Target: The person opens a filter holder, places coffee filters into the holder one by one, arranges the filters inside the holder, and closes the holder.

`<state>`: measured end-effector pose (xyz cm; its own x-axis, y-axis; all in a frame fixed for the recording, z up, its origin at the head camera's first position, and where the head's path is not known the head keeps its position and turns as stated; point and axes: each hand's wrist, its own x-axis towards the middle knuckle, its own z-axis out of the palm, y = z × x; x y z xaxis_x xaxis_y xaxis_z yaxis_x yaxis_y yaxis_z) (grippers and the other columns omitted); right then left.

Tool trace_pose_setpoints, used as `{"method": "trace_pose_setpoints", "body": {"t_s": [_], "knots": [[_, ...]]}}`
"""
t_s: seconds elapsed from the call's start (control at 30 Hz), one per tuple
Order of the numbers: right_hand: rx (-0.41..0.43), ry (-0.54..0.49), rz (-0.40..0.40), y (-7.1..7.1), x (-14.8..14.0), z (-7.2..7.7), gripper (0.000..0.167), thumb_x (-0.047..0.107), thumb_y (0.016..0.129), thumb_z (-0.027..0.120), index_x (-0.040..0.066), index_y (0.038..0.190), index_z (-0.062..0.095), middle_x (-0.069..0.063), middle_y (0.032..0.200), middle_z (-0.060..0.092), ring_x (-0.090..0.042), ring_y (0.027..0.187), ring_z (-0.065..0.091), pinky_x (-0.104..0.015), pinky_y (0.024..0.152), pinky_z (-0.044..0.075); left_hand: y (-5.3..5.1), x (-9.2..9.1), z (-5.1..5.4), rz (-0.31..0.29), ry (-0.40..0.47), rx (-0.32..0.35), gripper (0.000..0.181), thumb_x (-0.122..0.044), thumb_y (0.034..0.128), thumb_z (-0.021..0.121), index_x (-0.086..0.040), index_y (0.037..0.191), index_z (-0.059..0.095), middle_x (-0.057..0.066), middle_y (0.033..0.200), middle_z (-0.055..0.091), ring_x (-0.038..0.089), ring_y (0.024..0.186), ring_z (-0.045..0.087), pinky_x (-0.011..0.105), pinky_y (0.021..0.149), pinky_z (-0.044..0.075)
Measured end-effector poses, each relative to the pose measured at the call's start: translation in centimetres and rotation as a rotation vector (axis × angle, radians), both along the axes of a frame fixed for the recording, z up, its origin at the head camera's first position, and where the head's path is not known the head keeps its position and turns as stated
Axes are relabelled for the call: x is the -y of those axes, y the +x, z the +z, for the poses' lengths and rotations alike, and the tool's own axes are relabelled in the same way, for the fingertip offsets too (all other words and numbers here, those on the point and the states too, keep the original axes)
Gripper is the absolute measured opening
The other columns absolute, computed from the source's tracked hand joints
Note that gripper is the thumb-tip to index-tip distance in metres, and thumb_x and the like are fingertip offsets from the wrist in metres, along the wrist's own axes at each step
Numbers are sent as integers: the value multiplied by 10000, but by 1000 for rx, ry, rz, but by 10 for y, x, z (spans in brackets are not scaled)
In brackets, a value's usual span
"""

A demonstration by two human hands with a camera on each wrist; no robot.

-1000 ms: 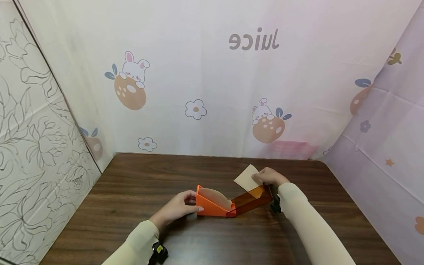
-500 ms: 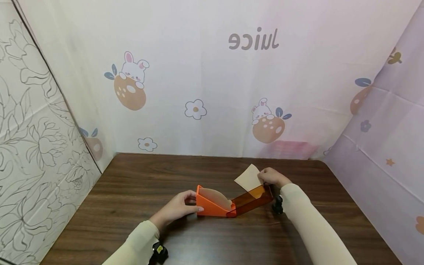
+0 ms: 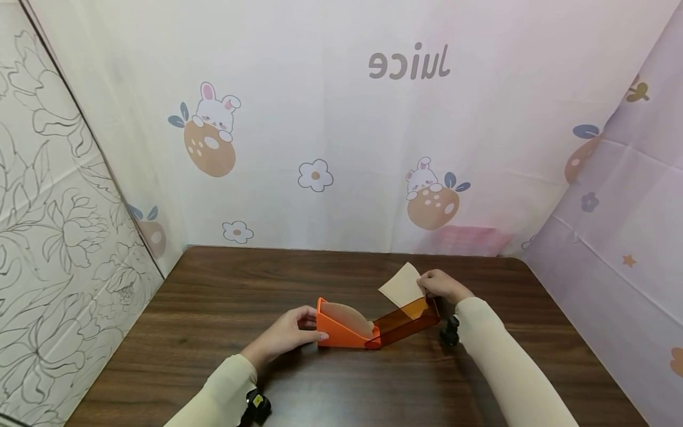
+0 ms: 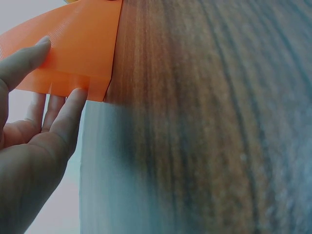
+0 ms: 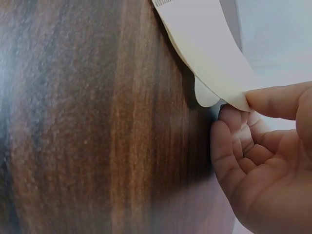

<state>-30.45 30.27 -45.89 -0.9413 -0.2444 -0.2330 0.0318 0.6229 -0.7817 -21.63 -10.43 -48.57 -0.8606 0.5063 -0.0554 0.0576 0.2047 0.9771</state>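
Note:
An orange coffee filter holder stands on the table with its amber see-through lid swung out to the right. Inside it stand tan paper filters. My left hand grips the holder's tall left end; in the left wrist view the thumb lies on its orange side wall and the fingers touch the end. Behind the lid, my right hand pinches a paper coffee filter by its right edge. The right wrist view shows the filter's crimped seam and a rounded flap beneath; the lid partly covers its lower corner.
The dark wood table reaches back to a printed curtain. Another curtain hangs at the right, and a flower-patterned panel borders the left. Both wrists carry black cameras.
My right hand has shifted slightly to the right, and the pinched filter has moved a little right and back with it. The left hand and the holder stay put.

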Motion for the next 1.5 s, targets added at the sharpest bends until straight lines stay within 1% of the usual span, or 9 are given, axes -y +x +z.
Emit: {"method": "trace_pose_setpoints", "body": {"t_s": [0.07, 0.1, 0.17, 0.5, 0.7, 0.87, 1.13, 1.33, 1.5], "knots": [[-3, -7, -6, 0, -2, -1, 296, 109, 1047, 453, -70, 844, 572, -77, 714, 499, -207, 683, 494, -359, 680, 467, 0, 0, 0, -1, 0, -1, 384, -186, 882, 795, -29, 1187, 622, 58, 1107, 681, 222, 1054, 635, 336, 881, 528], [-5, -8, -9, -4, -6, -7, 298, 125, 1053, 457, -83, 875, 576, -65, 719, 503, -194, 681, 494, -351, 682, 469, 0, 0, 0, -1, 2, 0, 384, -187, 882, 795, -30, 1187, 622, 59, 1108, 681, 223, 1052, 635, 337, 880, 529], [-11, -20, -5, -4, -8, -9, 304, 129, 1054, 463, -74, 850, 560, -47, 701, 477, -191, 665, 480, -346, 681, 465, 0, 0, 0, -4, 6, 1, 383, -184, 884, 793, -28, 1188, 621, 59, 1108, 682, 224, 1054, 636, 338, 880, 530], [-27, -41, -4, -1, -12, -10, 289, 139, 1062, 487, -117, 977, 589, -81, 776, 521, -197, 725, 511, -358, 737, 494, 1, 0, 1, -3, 13, 8, 382, -173, 883, 792, -18, 1185, 616, 70, 1105, 683, 234, 1053, 639, 344, 875, 537], [-43, -45, -33, 2, -14, -9, 321, 162, 1051, 527, -137, 1117, 622, -156, 931, 616, -216, 822, 578, -386, 783, 543, 0, 0, 0, -4, 13, 2, 381, -171, 882, 791, -18, 1185, 618, 66, 1100, 685, 232, 1056, 639, 332, 867, 537], [-84, -47, -45, 4, -15, -6, 356, 162, 1050, 532, -163, 1176, 603, -224, 1043, 645, -287, 899, 643, -427, 821, 556, 0, 0, 0, -2, 13, 8, 382, -169, 881, 793, -18, 1186, 618, 68, 1102, 685, 234, 1059, 639, 339, 874, 536], [-141, -18, -101, 6, -11, 1, 381, 225, 1045, 555, -120, 1204, 595, -198, 1049, 644, -309, 928, 662, -443, 847, 550, 0, -1, 1, 0, 12, 7, 388, -181, 880, 795, -23, 1187, 618, 65, 1104, 681, 235, 1058, 636, 345, 871, 537], [-201, 35, -113, 8, -10, 6, 354, 256, 1048, 552, -60, 1192, 619, -162, 1043, 657, -301, 923, 668, -500, 873, 525, 0, -1, 1, 5, 1, 8, 392, -190, 876, 800, -29, 1185, 621, 56, 1097, 683, 227, 1053, 637, 342, 880, 531], [-212, 35, -104, 9, -9, 10, 344, 264, 1050, 552, -39, 1195, 623, -139, 1040, 658, -284, 927, 659, -508, 880, 514, 0, -1, 0, 8, 1, 8, 391, -185, 875, 801, -27, 1183, 620, 56, 1094, 682, 223, 1049, 636, 336, 879, 530]]}}
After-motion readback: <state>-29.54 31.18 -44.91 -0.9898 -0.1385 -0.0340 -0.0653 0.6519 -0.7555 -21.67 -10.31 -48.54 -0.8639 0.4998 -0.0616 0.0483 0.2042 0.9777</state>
